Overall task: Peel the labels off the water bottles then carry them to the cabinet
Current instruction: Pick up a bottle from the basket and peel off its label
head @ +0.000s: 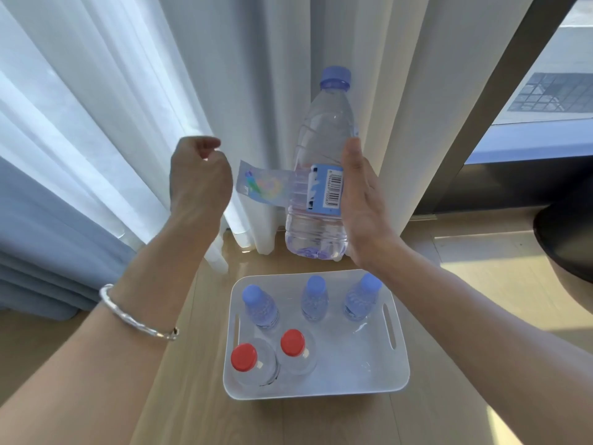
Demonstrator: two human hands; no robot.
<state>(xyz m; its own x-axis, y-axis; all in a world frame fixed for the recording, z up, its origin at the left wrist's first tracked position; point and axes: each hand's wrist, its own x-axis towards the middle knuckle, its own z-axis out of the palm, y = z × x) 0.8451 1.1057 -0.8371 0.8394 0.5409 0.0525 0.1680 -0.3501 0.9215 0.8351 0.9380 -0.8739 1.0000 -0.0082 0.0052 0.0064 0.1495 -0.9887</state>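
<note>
Wood floor [465,284] by curtain [128,91], open right of tub [398,374]. Right hand [359,200] grips bottle [321,155]; left hand [200,175] pinches half-peeled label [263,184].

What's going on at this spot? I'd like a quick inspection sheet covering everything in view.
Surface: wooden floor, bare around the bin.
Job's things: held bottle, blue cap, upright; its label half peeled, one end still stuck. White bin holds three blue-capped bottles and two red-capped bottles, no labels visible on them.
Clutter: nothing seen.
Grippers: right hand holds the bottle; left hand pulls the label's free end; bracelet on that wrist.
Cables: nothing seen.
Surroundings: white curtains, window, dark round object at right.
</note>
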